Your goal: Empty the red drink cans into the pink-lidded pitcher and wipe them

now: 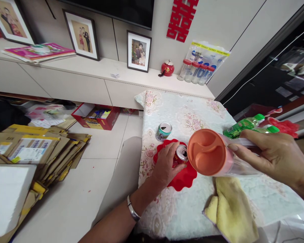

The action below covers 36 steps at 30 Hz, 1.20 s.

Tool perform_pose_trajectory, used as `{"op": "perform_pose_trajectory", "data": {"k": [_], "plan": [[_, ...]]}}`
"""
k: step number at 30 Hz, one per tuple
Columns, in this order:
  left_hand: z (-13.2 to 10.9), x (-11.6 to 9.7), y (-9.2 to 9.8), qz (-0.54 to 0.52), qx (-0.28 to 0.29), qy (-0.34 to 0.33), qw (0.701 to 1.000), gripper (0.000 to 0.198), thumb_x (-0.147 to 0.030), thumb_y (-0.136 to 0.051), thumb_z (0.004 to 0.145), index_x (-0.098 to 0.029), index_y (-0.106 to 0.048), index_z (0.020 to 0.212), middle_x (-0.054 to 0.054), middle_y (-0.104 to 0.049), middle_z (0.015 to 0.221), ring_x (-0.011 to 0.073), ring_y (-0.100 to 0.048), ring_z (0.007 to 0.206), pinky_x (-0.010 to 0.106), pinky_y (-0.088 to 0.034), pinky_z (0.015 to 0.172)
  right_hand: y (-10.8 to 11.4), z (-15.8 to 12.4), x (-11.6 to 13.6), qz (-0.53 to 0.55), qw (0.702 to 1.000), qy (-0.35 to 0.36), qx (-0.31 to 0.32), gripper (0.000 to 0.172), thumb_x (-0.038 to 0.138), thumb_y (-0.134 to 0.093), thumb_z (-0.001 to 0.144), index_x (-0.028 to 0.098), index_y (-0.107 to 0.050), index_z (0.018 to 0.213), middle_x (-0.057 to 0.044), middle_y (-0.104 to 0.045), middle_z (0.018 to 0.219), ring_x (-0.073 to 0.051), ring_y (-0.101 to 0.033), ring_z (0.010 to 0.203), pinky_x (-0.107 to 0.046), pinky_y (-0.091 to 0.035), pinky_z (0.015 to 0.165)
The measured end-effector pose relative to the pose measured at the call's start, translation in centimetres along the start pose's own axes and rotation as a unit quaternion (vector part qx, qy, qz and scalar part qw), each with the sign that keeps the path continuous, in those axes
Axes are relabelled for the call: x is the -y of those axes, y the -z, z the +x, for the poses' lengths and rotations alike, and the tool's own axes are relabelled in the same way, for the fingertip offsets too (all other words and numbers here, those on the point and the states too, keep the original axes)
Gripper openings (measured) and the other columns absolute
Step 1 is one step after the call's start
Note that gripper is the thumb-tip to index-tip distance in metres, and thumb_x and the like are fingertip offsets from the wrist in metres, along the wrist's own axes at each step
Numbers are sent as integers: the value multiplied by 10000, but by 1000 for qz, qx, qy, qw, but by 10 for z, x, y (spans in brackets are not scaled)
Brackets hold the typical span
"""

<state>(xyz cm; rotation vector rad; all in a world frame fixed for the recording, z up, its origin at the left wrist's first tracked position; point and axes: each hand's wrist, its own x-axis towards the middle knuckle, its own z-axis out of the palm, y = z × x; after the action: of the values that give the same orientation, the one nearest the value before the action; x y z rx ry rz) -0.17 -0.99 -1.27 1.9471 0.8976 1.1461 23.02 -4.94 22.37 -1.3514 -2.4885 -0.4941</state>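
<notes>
left hand (pixel 167 165) is wrapped around the opened red can (pixel 181 154), which stands upright on a red mat (pixel 184 180) mid-surface (pixel 187 108). right hand (pixel 270 157) clasps an orange-lidded jar (pixel 209 152), tipped sideways at the can's 3 o'clock. a teal can (pixel 163 131) stands at 11 o'clock. this looks like a grasping step; any lift should keep the can level.

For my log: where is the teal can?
Head view, left of centre: the teal can stands on the tablecloth just beyond the red mat, where the left hand grips a red can.
</notes>
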Motion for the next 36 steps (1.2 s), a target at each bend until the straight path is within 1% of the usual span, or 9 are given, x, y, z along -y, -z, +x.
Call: {"op": "perform_pose_trajectory", "data": {"k": [4,10,14,19,23,29,32,36], "plan": [[0,0,0,-1,1,1,1000,772,-258,-833,876,-218,-473,1558,188,-620,1536,376,-612,1429,585,-529,1193,0,0,0,-1,1000,-5,3,588,530,-443,1155,180,-476,683,48,-356,533,-51,-353,418,-236,-278,440],[0,0,0,-3,1,5,1000,775,-244,-834,871,-209,-475,1557,196,-617,1537,383,-611,1429,596,-521,1197,0,1,0,1,1000,-1,4,597,534,-449,1152,178,-476,673,48,-351,534,-47,-351,421,-233,-277,438],[0,-1,1,-7,4,11,1000,781,-244,-836,868,-226,-472,1559,183,-615,1541,376,-608,1432,586,-518,1201,0,1,1,1,1000,-7,6,592,535,-444,1154,175,-498,688,48,-364,538,-49,-356,420,-232,-285,436],[0,-1,1,-8,6,11,1000,770,-246,-829,870,-218,-476,1553,185,-617,1538,374,-607,1433,585,-516,1203,1,1,1,-5,1000,-9,2,621,555,-430,1154,177,-475,662,47,-355,522,-49,-353,406,-227,-277,421],[0,-1,0,-7,5,13,1000,767,-253,-826,872,-227,-475,1553,180,-617,1538,373,-610,1430,589,-516,1201,1,0,0,1,1000,-14,8,613,545,-455,1147,174,-473,660,46,-366,526,-47,-361,413,-224,-281,428],[-1,0,0,-4,7,8,1000,763,-261,-809,887,-243,-458,1564,174,-610,1547,370,-603,1439,596,-508,1205,1,2,2,0,1000,-10,8,610,544,-453,1148,171,-484,666,45,-357,525,-50,-354,416,-226,-276,434],[0,-1,2,-1,10,6,1000,764,-256,-805,891,-233,-453,1568,179,-601,1558,372,-594,1448,588,-504,1209,2,4,2,-3,1000,-7,5,622,542,-447,1152,172,-472,652,46,-347,523,-45,-347,413,-225,-271,433],[-1,-1,2,-3,10,11,1000,775,-258,-821,880,-231,-457,1563,177,-604,1557,370,-595,1447,578,-509,1205,2,3,2,0,1000,-6,14,622,551,-447,1150,167,-494,663,47,-356,526,-44,-351,416,-221,-278,436]]}}
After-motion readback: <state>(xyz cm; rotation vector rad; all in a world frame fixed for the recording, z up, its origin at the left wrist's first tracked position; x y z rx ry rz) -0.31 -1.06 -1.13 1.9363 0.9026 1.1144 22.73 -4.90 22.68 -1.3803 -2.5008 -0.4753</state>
